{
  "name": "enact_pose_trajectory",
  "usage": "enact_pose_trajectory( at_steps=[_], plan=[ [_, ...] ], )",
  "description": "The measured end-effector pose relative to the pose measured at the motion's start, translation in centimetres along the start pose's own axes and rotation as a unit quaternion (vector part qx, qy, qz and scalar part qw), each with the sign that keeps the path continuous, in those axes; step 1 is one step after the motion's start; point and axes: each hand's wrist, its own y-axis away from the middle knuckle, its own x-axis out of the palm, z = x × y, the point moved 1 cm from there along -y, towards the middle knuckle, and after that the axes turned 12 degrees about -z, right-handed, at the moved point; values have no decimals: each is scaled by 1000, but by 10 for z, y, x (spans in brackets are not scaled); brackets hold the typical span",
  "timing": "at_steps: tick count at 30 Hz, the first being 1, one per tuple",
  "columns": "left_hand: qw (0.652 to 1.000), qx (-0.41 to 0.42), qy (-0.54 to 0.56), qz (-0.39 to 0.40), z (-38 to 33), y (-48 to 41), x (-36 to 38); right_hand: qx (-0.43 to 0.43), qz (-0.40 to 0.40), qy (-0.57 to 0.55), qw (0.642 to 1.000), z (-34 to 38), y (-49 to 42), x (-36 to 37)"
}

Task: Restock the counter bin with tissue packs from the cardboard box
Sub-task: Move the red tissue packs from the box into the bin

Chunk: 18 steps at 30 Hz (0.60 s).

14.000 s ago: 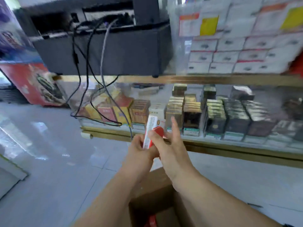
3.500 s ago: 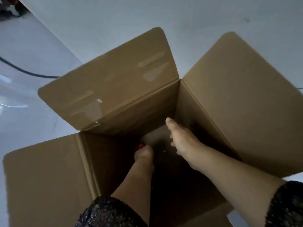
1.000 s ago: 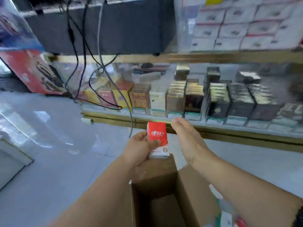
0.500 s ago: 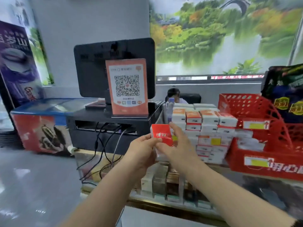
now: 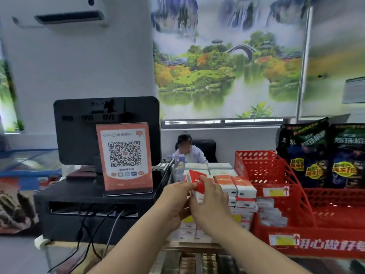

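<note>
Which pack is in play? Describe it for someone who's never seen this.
Start at the QR sign; between it and the red basket is a stack of packs. At its front left, the left hand and right hand hold one pack. Unlike its flat neighbours, it is tilted and shows a red face.
</note>
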Motion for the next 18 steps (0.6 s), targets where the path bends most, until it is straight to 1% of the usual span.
enact_pose_trajectory(
  at_steps=[4,6,10,18],
  plan=[
    [1000,-14,15,19,-13,-16,-2,22,-4,-3,1000,1,-22,10],
    [1000,-16,25,0,-21,-25,-11,35,-13,18,999,-2,-35,15],
    [998,-17,41,-48,-36,-42,-42,47,-30,94,994,-8,-64,24],
    [998,-8,51,-41,-53,-51,-91,52,15,209,976,3,-99,68]
  ],
)
